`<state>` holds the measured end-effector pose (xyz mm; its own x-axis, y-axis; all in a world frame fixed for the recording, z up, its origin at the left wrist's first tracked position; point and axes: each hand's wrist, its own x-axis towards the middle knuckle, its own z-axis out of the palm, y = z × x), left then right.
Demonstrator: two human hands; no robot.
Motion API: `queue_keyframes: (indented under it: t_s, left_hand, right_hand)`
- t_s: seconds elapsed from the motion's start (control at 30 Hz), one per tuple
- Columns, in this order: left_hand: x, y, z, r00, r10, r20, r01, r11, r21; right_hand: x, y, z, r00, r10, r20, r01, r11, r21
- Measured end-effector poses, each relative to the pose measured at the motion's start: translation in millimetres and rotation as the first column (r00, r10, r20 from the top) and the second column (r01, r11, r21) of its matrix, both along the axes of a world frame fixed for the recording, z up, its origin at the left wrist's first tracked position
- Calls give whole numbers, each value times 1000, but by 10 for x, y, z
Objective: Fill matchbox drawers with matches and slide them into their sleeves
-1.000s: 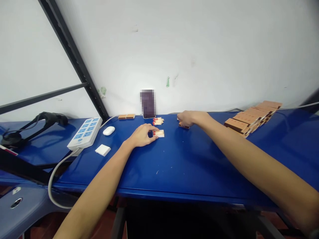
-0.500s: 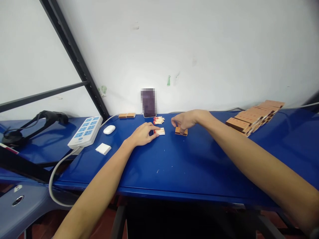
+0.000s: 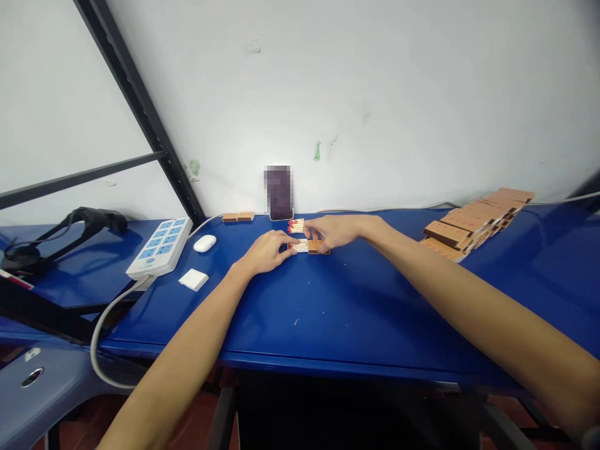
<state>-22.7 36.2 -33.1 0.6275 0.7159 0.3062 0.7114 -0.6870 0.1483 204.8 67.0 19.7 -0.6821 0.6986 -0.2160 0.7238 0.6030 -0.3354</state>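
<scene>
On the blue table (image 3: 356, 312) my left hand (image 3: 265, 252) rests with its fingers curled on a small open tray of matches (image 3: 299, 246). My right hand (image 3: 335, 231) grips a brown matchbox sleeve (image 3: 317, 247) and holds it against the tray's right end. A loose heap of red-tipped matches (image 3: 296, 225) lies just behind both hands.
A stack of brown matchboxes (image 3: 473, 224) lies at the right. Two more matchboxes (image 3: 238, 217) and a phone (image 3: 279, 193) stand against the wall. A white power strip (image 3: 159, 248), a mouse (image 3: 205, 243) and a small white square (image 3: 193, 279) lie to the left.
My right hand has carried the brown sleeve leftwards from the table's middle to the tray of matches. My left hand has stayed on the tray.
</scene>
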Motion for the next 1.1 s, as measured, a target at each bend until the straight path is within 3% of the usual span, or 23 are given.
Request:
queue_keyframes:
  t_s: [0.4, 0.63, 0.77, 1.1]
  left_hand:
    - [36, -47, 29, 997, -1, -75, 3, 1000, 20]
    - [156, -139, 84, 949, 53, -312, 4, 983, 181]
    - [205, -146, 86, 914, 68, -401, 30, 972, 233]
    - [181, -151, 83, 955, 47, -292, 4, 986, 169]
  right_hand:
    - [39, 47, 7, 999, 17, -27, -18, 1000, -20]
    - [62, 76, 12, 1000, -6, 1, 6, 1000, 5]
    - [96, 87, 31, 999, -36, 11, 37, 998, -51]
    - [124, 88, 40, 998, -50, 41, 51, 998, -35]
